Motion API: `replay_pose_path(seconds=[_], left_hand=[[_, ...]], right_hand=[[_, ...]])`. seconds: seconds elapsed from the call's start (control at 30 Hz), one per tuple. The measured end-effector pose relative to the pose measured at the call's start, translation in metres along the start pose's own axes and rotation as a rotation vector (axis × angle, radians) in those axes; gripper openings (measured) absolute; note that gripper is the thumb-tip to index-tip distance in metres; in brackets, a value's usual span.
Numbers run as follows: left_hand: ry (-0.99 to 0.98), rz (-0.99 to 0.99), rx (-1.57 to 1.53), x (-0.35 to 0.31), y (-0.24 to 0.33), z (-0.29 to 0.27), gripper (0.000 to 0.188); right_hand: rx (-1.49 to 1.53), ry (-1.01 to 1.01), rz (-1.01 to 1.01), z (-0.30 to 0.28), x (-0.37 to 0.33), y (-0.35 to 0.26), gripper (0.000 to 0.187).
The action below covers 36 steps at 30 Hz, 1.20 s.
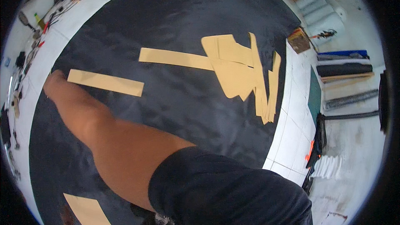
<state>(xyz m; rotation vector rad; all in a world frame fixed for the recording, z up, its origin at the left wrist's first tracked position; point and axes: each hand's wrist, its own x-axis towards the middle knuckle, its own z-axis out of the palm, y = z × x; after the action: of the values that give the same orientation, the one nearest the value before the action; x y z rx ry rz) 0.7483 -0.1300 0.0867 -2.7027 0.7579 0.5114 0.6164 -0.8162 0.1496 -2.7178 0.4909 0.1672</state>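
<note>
A bare arm in a black sleeve, my right by the side it comes in from, reaches across to the far left. At its end my right hand (55,79) rests beside the left end of a pale yellow strip (106,83); its fingers are too small and foreshortened to read. Further right lies a second yellow strip (175,58), one end meeting a group of overlapping yellow pattern pieces (233,71). At the lower left a wider yellow piece (86,209) runs out of view. Beside it, a dim reddish-brown patch is too unclear to name. I cannot identify my left hand.
A large black sheet (183,21) lies under the pieces, on white floor tiles (287,133). Cables and small tools (41,37) line the left side. On the right are a brown box (299,41), wrapped white rolls (321,16) and several dark rolls (346,70).
</note>
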Motion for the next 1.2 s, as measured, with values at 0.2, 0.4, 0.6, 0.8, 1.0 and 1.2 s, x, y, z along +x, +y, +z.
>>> replay_pose_path(seconds=[0.2,0.4,0.6,0.8,1.0,1.2], left_hand=[[0.107,-0.041,-0.606,0.087,0.111,-0.097,0.049],[0.094,0.168,-0.15,0.052,0.269,-0.299,0.059],[0.19,0.271,-0.279,0.045,0.279,-0.325,0.051],[-0.013,0.256,-0.05,0.01,0.2,-0.156,0.051],[-0.508,-0.247,-0.172,-0.071,0.167,0.042,0.076],[-0.012,-0.487,-0.498,-0.098,0.2,0.118,0.079]], right_hand=[[0.106,0.157,-0.004,0.024,-0.032,0.03,0.031],[0.341,-0.017,-0.12,0.004,-0.045,0.006,0.042],[0.299,-0.125,-0.091,0.052,-0.025,0.028,0.047],[0.209,-0.086,-0.124,0.057,-0.041,0.093,0.046],[-0.093,-0.168,0.011,0.042,-0.114,0.201,0.037],[-0.159,-0.283,-0.147,0.096,-0.253,0.252,0.062]])
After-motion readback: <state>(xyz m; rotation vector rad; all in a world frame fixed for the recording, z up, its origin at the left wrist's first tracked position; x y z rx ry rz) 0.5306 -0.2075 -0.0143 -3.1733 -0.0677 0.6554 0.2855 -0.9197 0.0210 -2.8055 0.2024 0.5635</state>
